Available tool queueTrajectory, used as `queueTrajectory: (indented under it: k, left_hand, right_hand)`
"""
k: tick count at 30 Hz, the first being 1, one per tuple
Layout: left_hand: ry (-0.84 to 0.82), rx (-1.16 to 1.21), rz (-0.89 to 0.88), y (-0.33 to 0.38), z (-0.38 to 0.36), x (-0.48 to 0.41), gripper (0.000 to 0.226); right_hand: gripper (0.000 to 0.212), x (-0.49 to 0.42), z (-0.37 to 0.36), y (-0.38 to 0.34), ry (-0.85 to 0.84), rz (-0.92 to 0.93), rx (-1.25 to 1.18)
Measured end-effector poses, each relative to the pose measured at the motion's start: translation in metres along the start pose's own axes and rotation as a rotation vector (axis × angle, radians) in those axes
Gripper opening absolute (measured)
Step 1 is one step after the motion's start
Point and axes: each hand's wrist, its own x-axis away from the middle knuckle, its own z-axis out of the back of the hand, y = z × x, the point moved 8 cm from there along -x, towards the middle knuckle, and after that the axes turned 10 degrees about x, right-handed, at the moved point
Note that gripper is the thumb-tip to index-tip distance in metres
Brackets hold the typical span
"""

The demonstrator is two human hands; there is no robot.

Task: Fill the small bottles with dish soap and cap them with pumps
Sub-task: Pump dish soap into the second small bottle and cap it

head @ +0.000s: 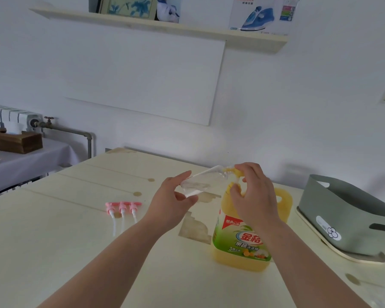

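Well, two bare hands are up over the pale desk [76, 252], and each has something in it. The left hand [176, 203] has its grip clamped on one small clear bottle [200, 183], thumb underneath and fingers over the top. The bottle is held in the air above the middle of the desk, tipped almost on its side, with its mouth pointing right. That mouth meets the yellow pump head [231, 171] on top of the one big dish soap jug [238, 245]. The right hand [253, 194] has its grip closed around that pump head, fingers curled over it and thumb below. The jug stands upright on the desk, near and right of centre, and its yellow soap fills most of it.

To the left of the left forearm, three pink pumps [122, 206] lie side by side on the desk, heads toward the far wall and white tubes trailing toward the near edge. At the right edge of the desk, one grey-green basket [347, 214] sits on a pale tray [316, 247]. Up on the wall, a single shelf [142, 22] carries one iron box [262, 14] and one framed picture [129, 6].
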Motion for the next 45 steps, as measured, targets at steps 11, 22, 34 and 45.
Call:
queueTrajectory:
  k: [11, 22, 34, 45]
  left_hand:
    - [-0.008, 0.04, 0.02, 0.003, 0.005, 0.003, 0.026]
    - [0.007, 0.035, 0.018, 0.004, 0.005, 0.002, 0.025]
    - [0.003, 0.051, 0.016, 0.005, 0.005, 0.002, 0.023]
    - [0.012, 0.055, 0.041, -0.002, 0.004, 0.004, 0.02]
  right_hand:
    - [0.039, 0.002, -0.004, 0.004, -0.016, -0.024, -0.008]
    - [0.036, 0.001, 0.0, 0.005, 0.077, -0.007, -0.047]
    - [0.038, -0.001, 0.006, -0.003, 0.103, 0.088, -0.022]
    - [0.035, 0.001, 0.0, -0.004, 0.124, 0.038, -0.094]
